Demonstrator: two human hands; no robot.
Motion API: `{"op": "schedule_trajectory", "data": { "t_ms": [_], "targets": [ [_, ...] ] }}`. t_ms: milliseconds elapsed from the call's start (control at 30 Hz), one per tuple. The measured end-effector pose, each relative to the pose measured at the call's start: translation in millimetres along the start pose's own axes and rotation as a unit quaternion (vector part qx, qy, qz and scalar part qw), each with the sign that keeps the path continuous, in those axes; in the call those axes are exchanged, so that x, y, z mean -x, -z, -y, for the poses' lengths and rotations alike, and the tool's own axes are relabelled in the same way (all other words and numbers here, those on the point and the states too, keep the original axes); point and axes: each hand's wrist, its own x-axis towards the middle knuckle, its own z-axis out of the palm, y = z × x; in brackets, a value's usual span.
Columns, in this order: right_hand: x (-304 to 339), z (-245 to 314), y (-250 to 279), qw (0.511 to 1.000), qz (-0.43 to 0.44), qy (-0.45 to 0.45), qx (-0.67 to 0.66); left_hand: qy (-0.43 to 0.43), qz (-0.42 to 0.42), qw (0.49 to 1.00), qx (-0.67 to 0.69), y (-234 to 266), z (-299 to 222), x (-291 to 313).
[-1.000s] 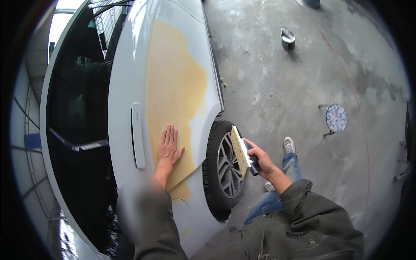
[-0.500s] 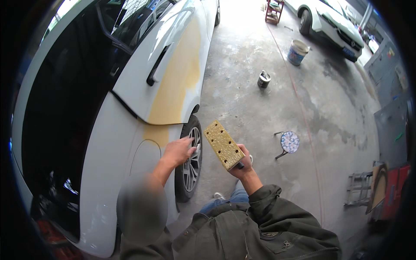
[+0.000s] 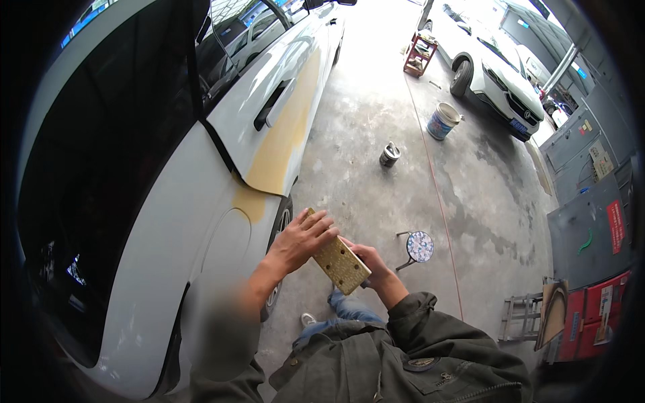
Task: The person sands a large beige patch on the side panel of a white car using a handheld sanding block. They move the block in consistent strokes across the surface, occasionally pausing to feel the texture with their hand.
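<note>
In front of me I hold a long sanding block (image 3: 342, 266), its holed, yellowish abrasive face turned up toward me. My right hand (image 3: 373, 266) grips it from behind along its right side; some of those fingers are hidden by the block. My left hand (image 3: 301, 240) is closed over the block's far end, fingers lying across the abrasive face. Left of my hands stands a white car (image 3: 176, 201) with a yellow filler patch (image 3: 277, 160) along its rear door and the panel behind it. The block is apart from the car.
A round-topped stool (image 3: 420, 246) stands to my right. Beyond it are an opened tin (image 3: 390, 155), a larger bucket (image 3: 443, 121) and a red trolley (image 3: 420, 56). Another white car (image 3: 500, 80) is parked far right. A thin red line (image 3: 440, 215) runs along the floor.
My left hand has come from beside the wheel onto the far end of the sanding block. The block sits slightly lower in view, and the whole view has shifted.
</note>
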Motion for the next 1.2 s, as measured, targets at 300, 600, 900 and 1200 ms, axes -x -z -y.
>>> {"op": "schedule_trajectory", "data": {
  "t_ms": [300, 600, 900, 1200],
  "targets": [
    [-86.1, 36.8, 0.7, 0.987, -0.106, 0.01, 0.116, 0.168, 0.009, 0.979, -0.113, 98.5, 117.9, -0.6],
    [-286.6, 12.2, -37.0, 0.839, -0.258, 0.28, 0.389, 0.168, 0.102, 0.949, -0.247, 133.8, 220.4, -54.6],
    [-314.4, 15.8, -50.5, 0.757, -0.253, 0.425, 0.426, 0.113, 0.225, 0.921, -0.296, 148.9, 230.3, -63.8],
    [-373.3, 97.5, -11.7, 0.764, -0.314, 0.393, 0.405, 0.106, 0.213, 0.928, -0.286, 134.2, 232.9, -73.6]
  ]
}}
